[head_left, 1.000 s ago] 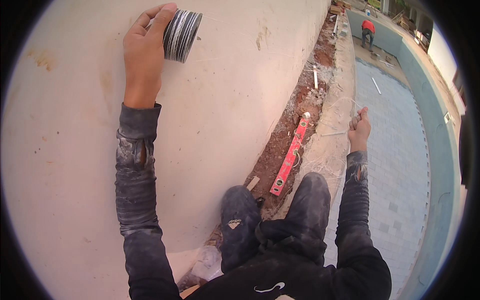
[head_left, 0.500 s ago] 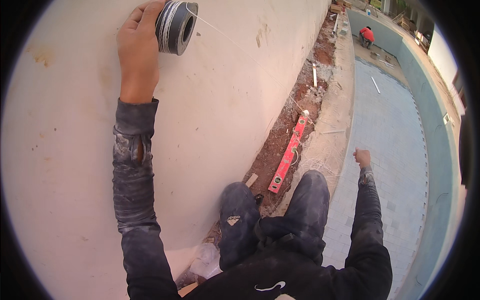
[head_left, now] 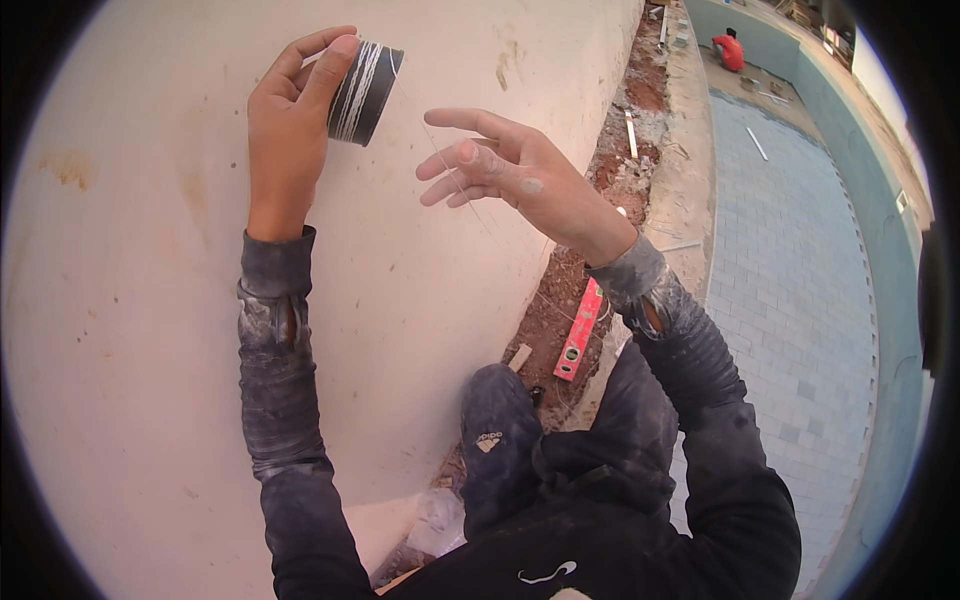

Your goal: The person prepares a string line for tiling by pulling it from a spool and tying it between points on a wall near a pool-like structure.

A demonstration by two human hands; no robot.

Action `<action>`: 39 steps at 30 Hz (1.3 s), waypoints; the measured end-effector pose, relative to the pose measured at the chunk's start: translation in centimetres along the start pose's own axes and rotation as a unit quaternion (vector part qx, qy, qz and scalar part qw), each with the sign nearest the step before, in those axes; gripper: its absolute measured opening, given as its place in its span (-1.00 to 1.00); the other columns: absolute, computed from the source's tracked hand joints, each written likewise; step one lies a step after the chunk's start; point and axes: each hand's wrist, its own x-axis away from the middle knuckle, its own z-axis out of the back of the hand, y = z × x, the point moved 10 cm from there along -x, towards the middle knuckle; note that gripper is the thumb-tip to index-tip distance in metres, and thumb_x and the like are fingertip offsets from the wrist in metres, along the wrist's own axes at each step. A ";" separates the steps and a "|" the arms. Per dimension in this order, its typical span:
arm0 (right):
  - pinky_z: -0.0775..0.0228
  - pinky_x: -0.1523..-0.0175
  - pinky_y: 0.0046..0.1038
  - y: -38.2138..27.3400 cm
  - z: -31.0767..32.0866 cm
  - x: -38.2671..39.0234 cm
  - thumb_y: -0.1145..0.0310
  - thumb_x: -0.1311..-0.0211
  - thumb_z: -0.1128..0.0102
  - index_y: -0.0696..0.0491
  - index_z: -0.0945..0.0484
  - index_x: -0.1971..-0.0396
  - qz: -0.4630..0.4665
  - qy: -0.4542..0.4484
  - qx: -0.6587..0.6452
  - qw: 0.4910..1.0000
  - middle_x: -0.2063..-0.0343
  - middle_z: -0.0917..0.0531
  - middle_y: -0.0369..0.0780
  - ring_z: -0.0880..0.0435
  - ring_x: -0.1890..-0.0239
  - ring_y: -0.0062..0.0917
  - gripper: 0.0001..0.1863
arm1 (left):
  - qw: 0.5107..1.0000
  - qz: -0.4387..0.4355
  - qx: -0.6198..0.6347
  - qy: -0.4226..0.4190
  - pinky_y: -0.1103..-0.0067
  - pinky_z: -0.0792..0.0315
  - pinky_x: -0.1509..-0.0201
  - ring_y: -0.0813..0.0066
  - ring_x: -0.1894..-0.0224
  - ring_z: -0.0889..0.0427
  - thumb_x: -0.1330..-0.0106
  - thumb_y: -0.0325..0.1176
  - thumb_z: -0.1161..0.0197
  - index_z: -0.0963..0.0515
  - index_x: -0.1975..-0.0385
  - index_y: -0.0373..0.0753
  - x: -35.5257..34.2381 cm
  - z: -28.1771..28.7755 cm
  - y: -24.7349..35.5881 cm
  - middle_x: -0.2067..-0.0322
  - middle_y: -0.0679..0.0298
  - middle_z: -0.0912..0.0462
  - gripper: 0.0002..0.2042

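Observation:
At the upper left my left hand [head_left: 290, 125] grips a black spool [head_left: 372, 95] wound with white string, holding it in front of the pale wall. A thin strand of string [head_left: 440, 155] runs off the spool, down and to the right past my right hand. My right hand [head_left: 520, 175] hangs to the right of the spool, fingers spread and apart from it. The strand crosses by its fingers, and they are not closed on it. A red spirit level [head_left: 580, 335] lies on the dirt strip below, its far end partly hidden behind my right forearm.
The pale wall [head_left: 150, 330] rises along the left. Past the dirt strip and concrete ledge [head_left: 690, 150] lies a blue-tiled pool floor [head_left: 790, 300], with a white strip [head_left: 757, 144] on it. A person in red [head_left: 730, 52] crouches at the far end. Clear plastic [head_left: 437, 520] lies by my knee.
My right hand has come up from the right side over to the spool, its fingers opening from a closed shape. My left hand has lowered the spool slightly and turned it.

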 end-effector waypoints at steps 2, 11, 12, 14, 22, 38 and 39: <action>-0.21 0.50 -0.74 -2.3 -0.2 -0.7 0.11 -0.39 -0.03 0.21 -0.47 -0.01 0.007 0.005 -0.088 0.996 0.52 -0.46 -0.40 -0.41 0.59 -0.76 -0.55 | 0.995 -0.041 -0.082 -0.027 0.73 -0.39 0.35 0.71 0.51 -0.49 -0.31 -0.15 -0.26 -0.54 0.02 -0.28 0.0 -0.3 0.8 0.56 0.40 -0.56 -0.62; 0.01 0.55 -0.66 -5.2 1.8 1.1 0.24 -0.36 -0.08 0.16 -0.64 0.34 0.087 0.114 0.108 0.984 0.71 -0.33 -0.45 -0.20 0.66 -0.81 -0.71 | 0.990 -0.097 -0.054 -0.086 0.67 -0.36 0.26 0.62 0.43 -0.45 -0.30 -0.28 -0.28 -0.35 -0.18 -0.28 0.8 -3.6 -2.1 0.53 0.37 -0.50 -0.52; -0.09 0.53 -0.65 -4.8 1.4 1.7 0.26 -0.34 -0.10 0.15 -0.65 0.36 0.092 0.113 0.147 0.978 0.69 -0.42 -0.41 -0.28 0.64 -0.78 -0.73 | 0.994 -0.054 0.024 -0.087 0.65 -0.36 0.19 0.61 0.36 -0.47 -0.31 -0.30 -0.26 -0.32 -0.20 -0.29 0.7 -4.2 -2.6 0.46 0.34 -0.52 -0.51; -0.14 0.46 -0.64 -1.6 1.2 2.7 0.24 -0.33 -0.12 0.15 -0.65 0.35 0.090 0.128 0.152 0.976 0.65 -0.45 -0.38 -0.31 0.57 -0.77 -0.73 | 0.979 0.035 0.181 -0.090 0.62 -0.37 0.05 0.57 0.23 -0.51 -0.34 -0.34 -0.23 -0.25 -0.24 -0.31 1.2 -6.0 -3.6 0.32 0.28 -0.57 -0.49; -0.28 0.30 -0.59 8.5 3.3 5.9 0.19 -0.34 -0.11 0.16 -0.64 0.35 -0.137 0.094 0.023 0.986 0.53 -0.58 -0.38 -0.40 0.46 -0.71 -0.68 | 0.900 0.197 0.338 -0.195 0.58 -0.40 -0.14 0.55 -0.03 -0.49 -0.49 -0.26 0.07 -0.26 -0.22 -0.32 4.5 -10.6 -4.9 0.01 0.26 -0.50 -0.61; -0.23 0.51 -0.45 -1.2 10.0 7.4 0.30 -0.29 -0.10 0.23 -0.59 0.42 0.038 0.237 0.303 0.922 0.73 -0.47 -0.16 -0.38 0.67 -0.57 -0.72 | 0.931 0.049 -0.053 -0.357 0.66 -0.33 0.29 0.65 0.47 -0.41 -0.28 -0.33 -0.25 -0.34 -0.15 -0.28 8.1 -15.0 -3.5 0.57 0.43 -0.44 -0.54; -0.21 0.52 -0.44 -1.6 9.6 7.8 0.30 -0.29 -0.10 0.23 -0.58 0.42 0.041 0.241 0.304 0.921 0.74 -0.45 -0.16 -0.37 0.69 -0.55 -0.73 | 0.941 0.039 -0.061 -0.332 0.66 -0.34 0.28 0.65 0.45 -0.42 -0.27 -0.35 -0.25 -0.34 -0.15 -0.29 8.1 -14.9 -3.4 0.57 0.43 -0.44 -0.54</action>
